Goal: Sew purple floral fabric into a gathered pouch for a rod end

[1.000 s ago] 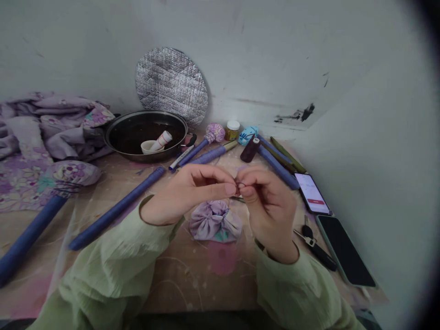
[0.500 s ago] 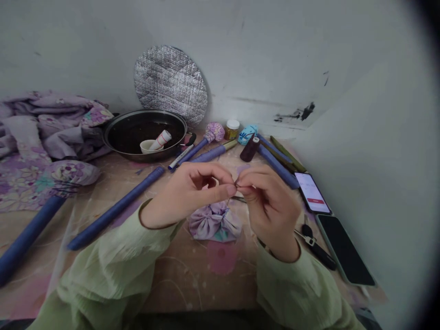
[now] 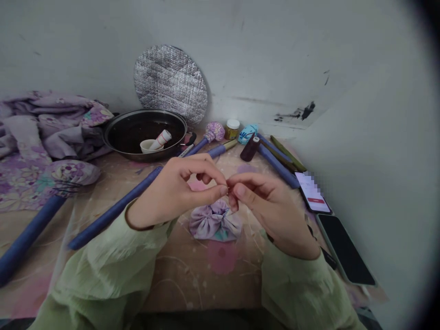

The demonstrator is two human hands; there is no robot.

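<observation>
My left hand [image 3: 182,188] and my right hand [image 3: 270,211] meet in front of me, thumbs and forefingers pinched with the fingertips touching. Whatever lies between the fingertips is too small to make out. Just below them, a gathered piece of lilac floral cloth [image 3: 215,224] rests on the table, puckered along its top edge. Beyond my right hand stands a dark spool of thread [image 3: 250,149], leaning slightly.
On the left are a blue rod [image 3: 115,208], a cloth-headed stick [image 3: 44,224] and heaped floral fabric [image 3: 55,123]. A black pan [image 3: 144,158] holding a small white bowl [image 3: 147,145] stands behind. Two phones [image 3: 312,195] [image 3: 346,250] lie at the right by the wall.
My right hand has turned and shifted slightly right and down. My left hand has moved a little to the left. The gathered cloth stays in place.
</observation>
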